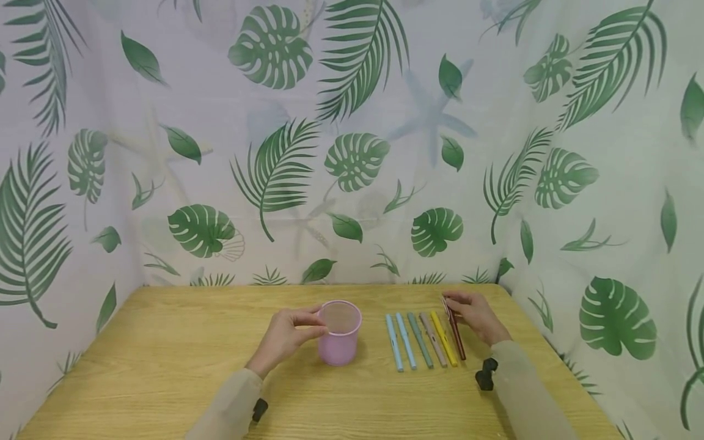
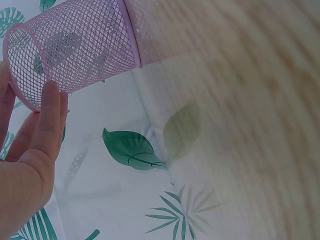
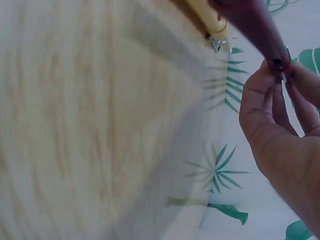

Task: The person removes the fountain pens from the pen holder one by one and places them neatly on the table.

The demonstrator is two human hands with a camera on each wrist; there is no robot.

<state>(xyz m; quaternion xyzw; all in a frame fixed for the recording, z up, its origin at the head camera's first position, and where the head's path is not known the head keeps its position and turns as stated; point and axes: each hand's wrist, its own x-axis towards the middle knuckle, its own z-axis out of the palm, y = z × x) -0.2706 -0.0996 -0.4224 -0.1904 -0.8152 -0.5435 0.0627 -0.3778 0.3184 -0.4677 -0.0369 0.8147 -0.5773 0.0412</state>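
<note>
A pink mesh pen cup (image 1: pixel 338 351) stands upright on the table, its round mouth facing up. My left hand (image 1: pixel 286 337) holds its rim from the left, thumb on the near side and fingers on the far side. In the left wrist view the fingers meet the rim of the cup (image 2: pixel 90 47). At the right end of a row of pens, my right hand (image 1: pixel 477 315) pinches the far end of a dark red pen (image 1: pixel 457 336). The right wrist view shows the thumb and fingertips on the tip of that pen (image 3: pixel 252 25), near its metal clip.
Left of the dark red pen lie a yellow pen (image 1: pixel 443 339), a mauve pen (image 1: pixel 433 340), a grey-green pen (image 1: pixel 420 340) and two light blue pens (image 1: pixel 406 342), side by side. The wooden table (image 1: pixel 198 342) meets leaf-patterned cloth (image 1: pixel 374 244) at its back and sides.
</note>
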